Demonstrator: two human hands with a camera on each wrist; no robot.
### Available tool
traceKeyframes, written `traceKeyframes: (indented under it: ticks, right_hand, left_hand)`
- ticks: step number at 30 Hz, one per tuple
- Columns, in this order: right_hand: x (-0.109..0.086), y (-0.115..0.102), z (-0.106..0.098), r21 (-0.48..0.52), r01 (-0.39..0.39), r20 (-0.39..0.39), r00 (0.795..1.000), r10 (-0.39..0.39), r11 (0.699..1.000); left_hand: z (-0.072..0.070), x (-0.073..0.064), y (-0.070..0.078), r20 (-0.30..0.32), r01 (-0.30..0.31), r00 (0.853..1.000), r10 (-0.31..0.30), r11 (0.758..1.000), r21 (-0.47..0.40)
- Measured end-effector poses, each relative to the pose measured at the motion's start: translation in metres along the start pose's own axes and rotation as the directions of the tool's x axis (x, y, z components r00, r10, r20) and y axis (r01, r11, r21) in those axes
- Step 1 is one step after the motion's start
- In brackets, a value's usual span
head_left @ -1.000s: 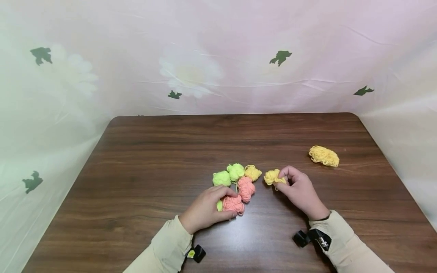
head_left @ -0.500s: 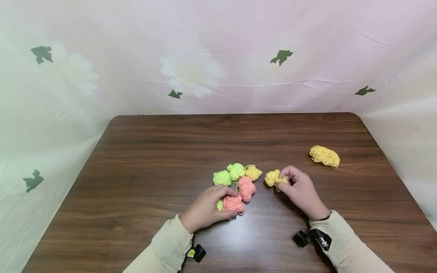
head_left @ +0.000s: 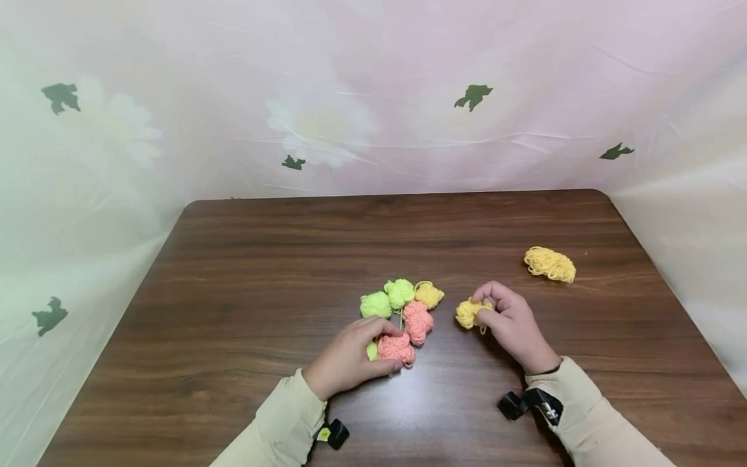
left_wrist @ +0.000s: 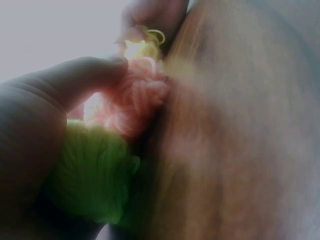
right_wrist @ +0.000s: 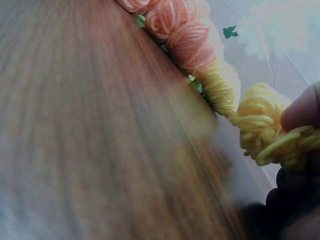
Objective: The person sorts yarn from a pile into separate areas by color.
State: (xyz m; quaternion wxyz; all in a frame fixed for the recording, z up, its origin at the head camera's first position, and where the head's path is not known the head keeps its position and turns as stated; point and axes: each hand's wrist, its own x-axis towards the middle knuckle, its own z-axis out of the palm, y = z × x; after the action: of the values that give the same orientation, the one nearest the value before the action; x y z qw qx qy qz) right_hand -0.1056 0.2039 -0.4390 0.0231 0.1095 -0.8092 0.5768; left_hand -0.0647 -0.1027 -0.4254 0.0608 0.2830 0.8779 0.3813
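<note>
My left hand grips a pink yarn bundle, thumb on the near side and fingers over the far side. A green yarn bundle sits under its palm, mostly hidden in the head view. My right hand pinches a small yellow yarn bundle between thumb and fingertips; a loose loop hangs from it. In the right wrist view, the thumb presses on this yellow yarn. Left of it, another yellow bundle lies against a second pink bundle.
Two green yarn bundles, one at the left and one beside it, join the cluster's far side. A larger yellow skein lies at the right on the brown wooden table. A floral cloth hangs behind.
My right hand has turned slightly, and the yellow bundle in it has shifted a little toward me and to the right. The left hand keeps its grip on the pink bundle.
</note>
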Motion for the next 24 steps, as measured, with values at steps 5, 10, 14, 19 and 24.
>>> traceKeyframes:
  ticks: [5,10,14,19,24]
  right_hand:
    - [0.0009,-0.0009,0.0002,-0.005,-0.015,0.002,1.0,0.015,1.0]
    - [0.0012,-0.0007,0.0002,-0.005,-0.023,-0.006,1.0,0.023,1.0]
    - [0.0012,-0.0004,0.0003,-0.013,-0.018,-0.008,1.0,0.018,1.0]
    - [0.0011,-0.0006,-0.0004,-0.018,-0.02,-0.011,1.0,0.02,1.0]
    - [0.0009,-0.0029,-0.0011,-0.021,-0.022,-0.01,1.0,0.022,1.0]
  left_hand:
    - [0.0004,-0.0007,-0.0011,-0.002,-0.002,1.0,0.002,1.0,-0.001]
    - [0.0005,-0.0005,-0.0013,-0.005,-0.006,1.0,0.006,1.0,0.001]
    - [0.0006,-0.0006,-0.0014,-0.006,-0.008,1.0,0.008,1.0,-0.002]
    - [0.0003,-0.0005,-0.0006,-0.007,-0.008,1.0,0.008,1.0,-0.007]
    - [-0.0002,-0.0002,-0.0003,0.001,0.002,1.0,-0.002,1.0,-0.006]
